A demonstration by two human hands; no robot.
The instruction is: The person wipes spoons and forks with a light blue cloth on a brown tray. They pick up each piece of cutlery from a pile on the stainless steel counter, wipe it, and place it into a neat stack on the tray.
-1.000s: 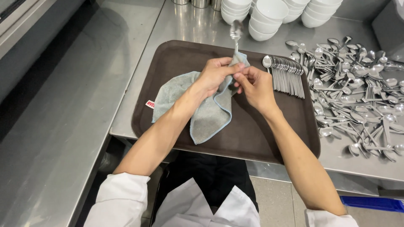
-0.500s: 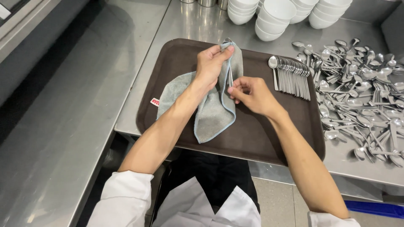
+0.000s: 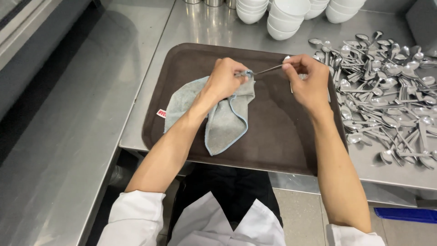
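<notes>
Grey cloth [image 3: 218, 114] lies bunched at mid-frame on the brown tray [image 3: 182, 68]. I see my left hand [image 3: 226, 81] curled over its upper edge, fingers closed on the fabric and one end of a spoon [image 3: 268, 69]. My right hand [image 3: 308, 81], arm reaching up from lower right, pinches the spoon's other end. Loose spoons [image 3: 391, 95] lie heaped at right, white bowls [image 3: 287, 13] stacked up top.

We are gripping a grey cloth [image 3: 218, 114] in our left hand [image 3: 226, 78] and pinching a spoon [image 3: 269, 69] with our right hand [image 3: 309, 77], over a brown tray [image 3: 282, 141] on the steel bench [image 3: 150, 41].
</notes>
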